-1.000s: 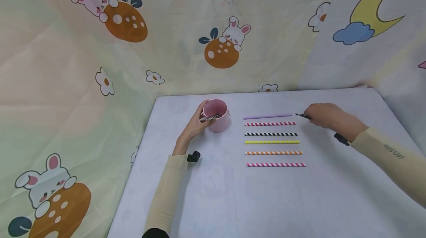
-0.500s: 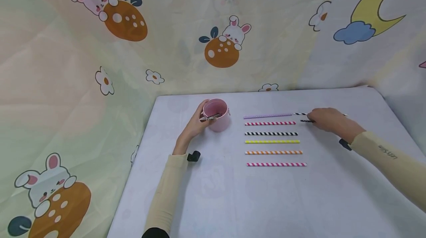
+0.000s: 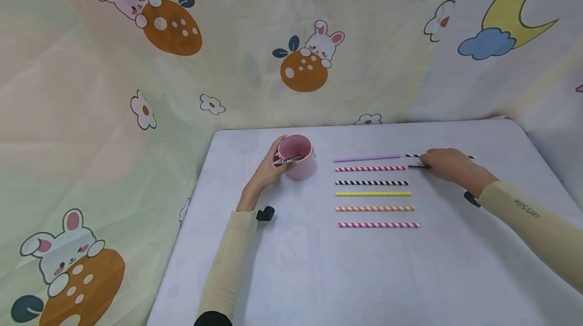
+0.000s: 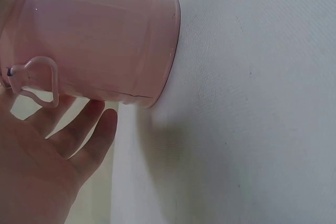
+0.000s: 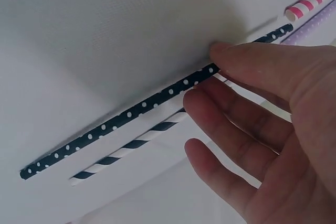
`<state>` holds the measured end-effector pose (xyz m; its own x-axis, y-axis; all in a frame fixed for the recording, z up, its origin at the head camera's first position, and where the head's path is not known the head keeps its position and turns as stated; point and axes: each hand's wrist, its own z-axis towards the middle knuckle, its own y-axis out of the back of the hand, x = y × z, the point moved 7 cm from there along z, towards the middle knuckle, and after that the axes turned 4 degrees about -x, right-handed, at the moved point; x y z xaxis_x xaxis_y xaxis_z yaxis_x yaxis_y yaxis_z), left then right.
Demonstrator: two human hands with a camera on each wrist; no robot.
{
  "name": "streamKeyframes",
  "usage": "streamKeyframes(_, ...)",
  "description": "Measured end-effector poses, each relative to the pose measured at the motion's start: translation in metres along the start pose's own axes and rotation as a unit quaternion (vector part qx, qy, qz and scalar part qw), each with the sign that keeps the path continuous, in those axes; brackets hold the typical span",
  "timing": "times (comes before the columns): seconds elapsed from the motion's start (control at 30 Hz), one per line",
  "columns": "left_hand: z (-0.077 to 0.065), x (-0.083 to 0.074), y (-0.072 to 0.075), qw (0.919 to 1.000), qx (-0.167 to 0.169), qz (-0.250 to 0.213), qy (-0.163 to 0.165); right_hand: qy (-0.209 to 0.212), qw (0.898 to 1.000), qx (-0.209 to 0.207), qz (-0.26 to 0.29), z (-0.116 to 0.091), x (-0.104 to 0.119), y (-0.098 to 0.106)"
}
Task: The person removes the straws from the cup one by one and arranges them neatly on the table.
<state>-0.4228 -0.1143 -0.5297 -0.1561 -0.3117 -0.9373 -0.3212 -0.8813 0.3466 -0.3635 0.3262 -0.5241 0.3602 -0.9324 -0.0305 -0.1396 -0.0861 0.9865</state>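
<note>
My left hand [image 3: 269, 168] grips a small pink bucket [image 4: 100, 35] by its side, near a loop-shaped ear. The bucket tilts slightly, and a dark patterned strip [image 3: 292, 160] crosses its mouth. At the right, my right hand [image 3: 448, 164] pinches a black paper straw with white dots [image 5: 118, 121] between thumb and fingers, low over the table. Its near end points at a red-and-white straw [image 3: 370, 169]. Just beside it lies a black-and-white spiral straw [image 5: 128, 148], in line with a dotted purple straw [image 3: 367, 158] and partly hidden by my fingers.
Below the red-striped straw, more straws lie in parallel rows: black-and-white [image 3: 371, 183], yellow [image 3: 373, 194], orange-striped [image 3: 375, 209] and pink-striped [image 3: 379, 225]. The white table [image 3: 291, 275] meets a cartoon-printed cloth backdrop [image 3: 237, 63] behind and at the left.
My right hand has moved slightly right and toward me. The spiral straw now lies at the purple straw's end, while the dotted straw lines up with the red one. My left hand stays put.
</note>
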Motion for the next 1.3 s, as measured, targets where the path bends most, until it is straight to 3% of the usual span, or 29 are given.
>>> streamKeyframes(0.23,-0.012,-0.03,0.002,0.9999,0.01,0.0,0.013,0.0,1.0,-0.006,-0.001,0.001,0.0,-0.001)
streamKeyframes(0.37,-0.014,-0.032,0.002,0.9998,0.009,0.002,0.02,-0.001,1.0,-0.011,-0.005,0.002,-0.001,-0.001)
streamKeyframes(1.1,-0.011,-0.027,0.003,0.9999,0.009,-0.002,0.013,-0.013,1.0,0.006,0.002,0.003,-0.003,-0.002)
streamKeyframes(1.3,-0.003,-0.007,0.001,1.0,-0.002,-0.007,-0.004,-0.016,1.0,0.013,0.006,0.002,-0.003,-0.001)
